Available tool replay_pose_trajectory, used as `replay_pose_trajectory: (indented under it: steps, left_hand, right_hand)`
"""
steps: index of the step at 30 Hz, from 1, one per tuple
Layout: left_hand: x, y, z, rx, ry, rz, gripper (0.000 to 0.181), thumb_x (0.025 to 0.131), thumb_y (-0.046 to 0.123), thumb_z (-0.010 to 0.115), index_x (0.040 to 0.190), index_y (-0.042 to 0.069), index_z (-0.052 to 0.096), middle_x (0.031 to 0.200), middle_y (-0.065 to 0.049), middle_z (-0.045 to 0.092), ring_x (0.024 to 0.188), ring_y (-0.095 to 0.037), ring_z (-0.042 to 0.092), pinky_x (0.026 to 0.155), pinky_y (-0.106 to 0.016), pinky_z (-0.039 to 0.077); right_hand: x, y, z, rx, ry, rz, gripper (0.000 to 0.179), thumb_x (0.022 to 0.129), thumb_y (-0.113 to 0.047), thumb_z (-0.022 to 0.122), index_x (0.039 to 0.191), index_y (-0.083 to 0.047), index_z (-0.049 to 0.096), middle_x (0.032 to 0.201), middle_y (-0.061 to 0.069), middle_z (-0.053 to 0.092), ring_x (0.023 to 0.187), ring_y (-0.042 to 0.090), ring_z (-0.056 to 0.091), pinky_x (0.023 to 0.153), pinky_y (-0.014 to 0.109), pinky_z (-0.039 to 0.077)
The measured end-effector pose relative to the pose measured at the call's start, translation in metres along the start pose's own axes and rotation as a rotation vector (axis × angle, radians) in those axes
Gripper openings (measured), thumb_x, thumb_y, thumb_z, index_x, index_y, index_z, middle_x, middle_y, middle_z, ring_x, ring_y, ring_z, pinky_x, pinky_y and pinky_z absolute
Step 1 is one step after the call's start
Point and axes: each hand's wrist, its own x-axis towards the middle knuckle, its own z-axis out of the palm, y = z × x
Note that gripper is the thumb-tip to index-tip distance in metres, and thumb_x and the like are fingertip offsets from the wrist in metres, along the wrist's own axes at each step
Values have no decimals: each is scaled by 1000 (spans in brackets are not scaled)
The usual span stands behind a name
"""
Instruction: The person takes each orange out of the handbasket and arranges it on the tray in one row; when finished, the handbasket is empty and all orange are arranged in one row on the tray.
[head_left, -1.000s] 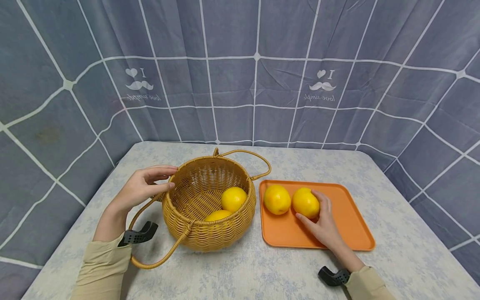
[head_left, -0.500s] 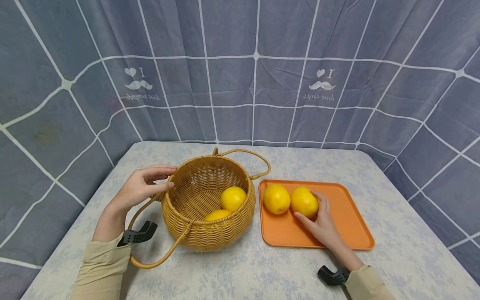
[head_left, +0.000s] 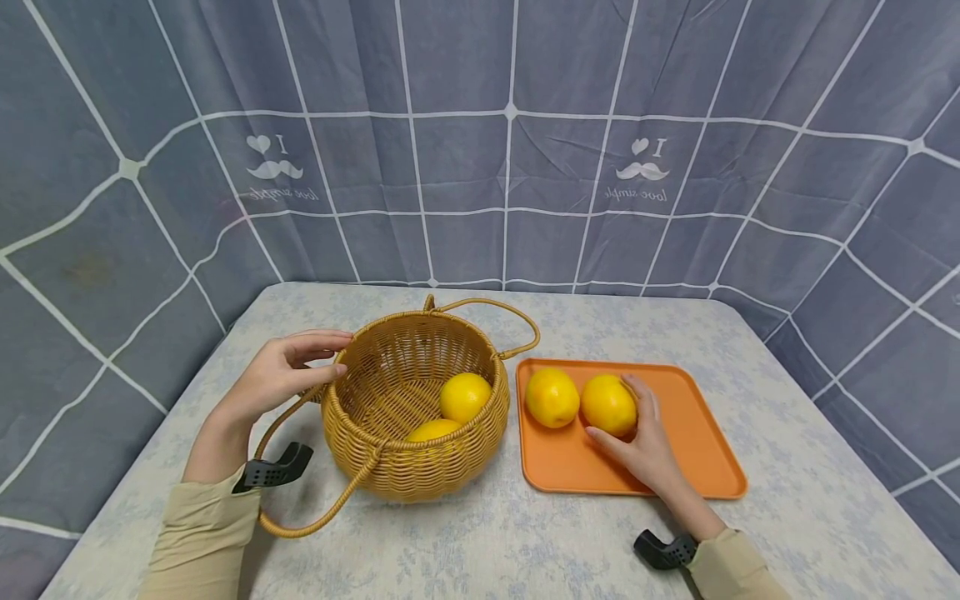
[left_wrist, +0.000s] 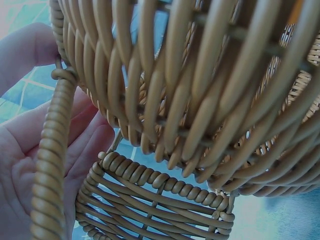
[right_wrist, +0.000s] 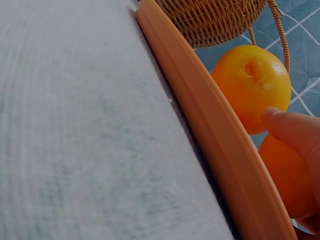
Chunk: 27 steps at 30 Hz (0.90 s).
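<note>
In the head view my left hand grips the left rim of a round wicker basket, its thumb at the rim. The left wrist view shows the fingers behind the basket wall. Two yellow oranges lie inside, one whole orange and one orange partly hidden by the front rim. On an orange tray my right hand holds an orange between thumb and fingers. Just left of it sits another orange. The right wrist view shows the thumb across the held orange.
Two wicker handles hang outward: one handle at the back right, close to the tray, the other handle at the front left, beside my left wrist. A pale patterned cloth covers the table. A grey-blue checked curtain stands behind it.
</note>
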Motion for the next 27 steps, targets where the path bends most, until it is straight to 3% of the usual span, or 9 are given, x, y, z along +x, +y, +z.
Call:
replay_pose_trajectory:
  steps: [9, 15, 22, 27]
  left_hand:
    - [0, 0, 0, -1, 3, 2, 41, 88, 22, 68, 126, 9, 60, 133, -5, 52, 117, -20, 50, 91, -26, 45]
    - [0, 0, 0, -2, 4, 2, 41, 88, 22, 68, 126, 9, 60, 133, -6, 52, 117, -21, 50, 91, -26, 45]
    - [0, 0, 0, 2, 7, 6, 41, 88, 22, 68, 126, 8, 60, 133, -6, 52, 118, -23, 49, 93, -28, 44]
    - [0, -1, 0, 2, 4, 1, 41, 88, 22, 68, 127, 10, 60, 134, -6, 51, 119, -24, 49, 92, -26, 45]
  right_hand:
    - [1, 0, -2, -30, 4, -2, 89, 70, -17, 85, 142, -8, 34, 147, 21, 20, 127, 45, 30, 96, 68, 28]
    - [1, -1, -3, -28, 9, 2, 84, 72, -16, 84, 141, -9, 36, 144, 20, 26, 123, 43, 36, 95, 65, 32]
    - [3, -6, -2, 50, 8, 170, 80, 76, -30, 80, 140, -10, 36, 137, 17, 37, 115, 34, 42, 92, 54, 37]
    - [4, -9, 1, 78, 0, 222, 83, 76, -33, 79, 140, -9, 32, 136, 17, 36, 115, 34, 42, 93, 52, 37]
